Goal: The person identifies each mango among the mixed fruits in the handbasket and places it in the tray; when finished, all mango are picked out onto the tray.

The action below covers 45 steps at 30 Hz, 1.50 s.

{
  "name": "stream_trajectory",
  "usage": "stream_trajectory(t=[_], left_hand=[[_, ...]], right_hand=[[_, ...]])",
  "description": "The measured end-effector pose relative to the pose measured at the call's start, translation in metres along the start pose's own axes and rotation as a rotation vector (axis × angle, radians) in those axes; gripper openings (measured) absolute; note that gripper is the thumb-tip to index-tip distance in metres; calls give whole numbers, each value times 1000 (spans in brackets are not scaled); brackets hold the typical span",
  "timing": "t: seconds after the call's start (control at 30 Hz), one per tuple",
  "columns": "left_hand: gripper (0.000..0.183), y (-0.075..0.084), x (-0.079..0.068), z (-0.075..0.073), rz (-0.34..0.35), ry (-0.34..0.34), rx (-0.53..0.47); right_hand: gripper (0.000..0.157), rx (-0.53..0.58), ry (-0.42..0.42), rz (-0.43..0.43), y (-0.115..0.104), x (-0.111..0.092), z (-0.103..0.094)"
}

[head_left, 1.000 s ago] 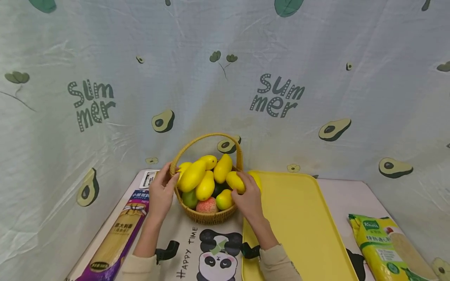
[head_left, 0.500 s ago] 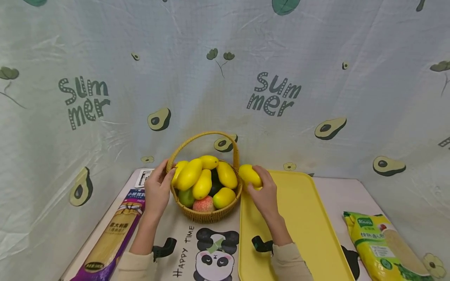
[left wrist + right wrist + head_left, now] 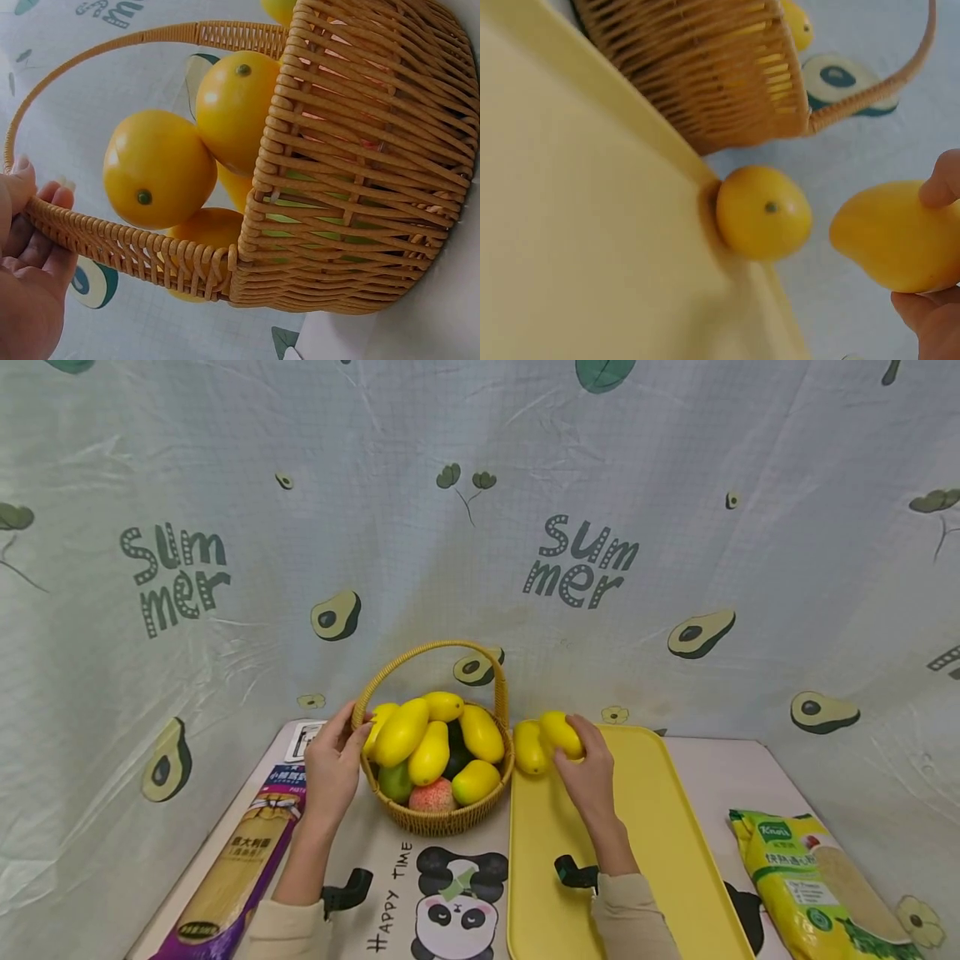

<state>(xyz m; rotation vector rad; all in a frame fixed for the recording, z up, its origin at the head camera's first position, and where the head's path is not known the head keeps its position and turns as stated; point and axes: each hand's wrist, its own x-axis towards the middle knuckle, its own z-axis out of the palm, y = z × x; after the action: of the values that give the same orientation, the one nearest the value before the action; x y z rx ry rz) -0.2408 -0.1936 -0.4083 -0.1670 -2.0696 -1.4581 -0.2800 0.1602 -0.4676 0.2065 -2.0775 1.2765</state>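
Observation:
A wicker basket (image 3: 442, 821) with an arched handle holds several yellow mangoes (image 3: 402, 732), a pinkish-red peach (image 3: 432, 796), a green fruit and a dark one partly hidden. My left hand (image 3: 333, 768) grips the left side of the basket's handle; the left wrist view shows fingers (image 3: 39, 247) curled round it. Over the yellow tray (image 3: 637, 860), my right hand (image 3: 590, 772) holds a mango (image 3: 561, 734) between thumb and fingers. In the right wrist view that mango (image 3: 892, 236) appears apart from another mango (image 3: 763, 213), which lies by the tray's rim near the basket.
To the left lies a purple-edged pasta pack (image 3: 240, 868). At the far right sits a yellow-green Knorr bag (image 3: 817, 881). A panda print (image 3: 457, 914) marks the mat before the basket. A patterned curtain (image 3: 420, 543) hangs behind.
My right hand has lifted a mango out of the basket and carried it right, over the tray. My left hand stays on the basket's handle.

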Motion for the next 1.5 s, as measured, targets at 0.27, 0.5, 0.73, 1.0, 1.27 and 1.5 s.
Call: stream_trajectory(t=[0.27, 0.5, 0.73, 1.0, 1.27, 1.5], left_hand=[[39, 1, 0, -1, -11, 5, -17], [39, 0, 1, -3, -36, 6, -29], [39, 0, 1, -3, -54, 3, -48], [39, 0, 0, -1, -70, 0, -52], [40, -1, -1, 1, -65, -7, -62], [40, -2, -1, 2, -67, -4, -64]], right_hand=[[43, -44, -23, 58, 25, -2, -1], [45, -124, -127, 133, 35, -4, 3], [45, -225, -212, 116, 38, -10, 4], [40, -286, -283, 93, 37, -11, 5], [44, -291, -299, 73, 42, -12, 3], [47, -302, -260, 101, 42, -13, 1]])
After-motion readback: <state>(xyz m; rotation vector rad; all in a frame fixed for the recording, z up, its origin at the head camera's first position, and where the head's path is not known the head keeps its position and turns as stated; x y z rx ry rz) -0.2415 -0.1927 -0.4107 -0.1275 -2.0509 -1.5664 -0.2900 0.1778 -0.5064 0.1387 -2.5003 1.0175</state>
